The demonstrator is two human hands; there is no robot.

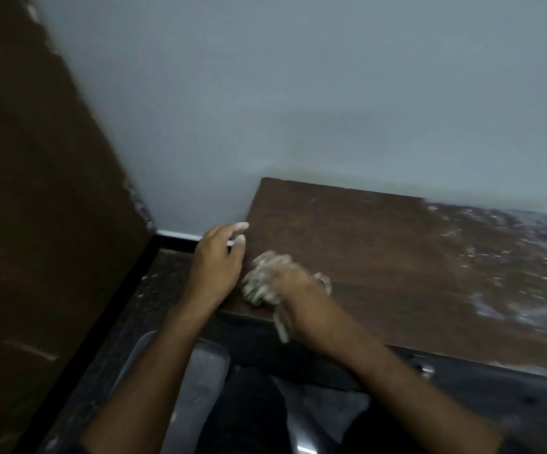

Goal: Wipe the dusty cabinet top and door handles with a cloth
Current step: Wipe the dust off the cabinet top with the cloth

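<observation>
cabinet top [380,257]: brown wood slab against the pale wall [298,93], seen from above.
dust [511,273]: whitish film and streaks on the far-right part of the cabinet top; the left part near the hands looks bare brown.
cloth [259,286]: crumpled, grey-white, sits on the cabinet top at its front-left corner; a strip of it hangs past the front edge.
right hand [288,283]: on top of the cloth, fingers curled into it, gripping and pressing it to the wood; motion-blurred, so finger detail is soft.
left hand [219,257]: at the left edge of the cabinet top, just beside the cloth; fingers loosely extended, fingertips whitish, touching the edge; holds nothing.
handle [426,368]: small metal glint on the dark front face below the cabinet top's front edge; too blurred to tell its shape.
dark panel [36,191]: tall brown board well left of the cabinet top, meeting the wall.
floor [154,290]: dark, speckled, left of and below the cabinet top.
</observation>
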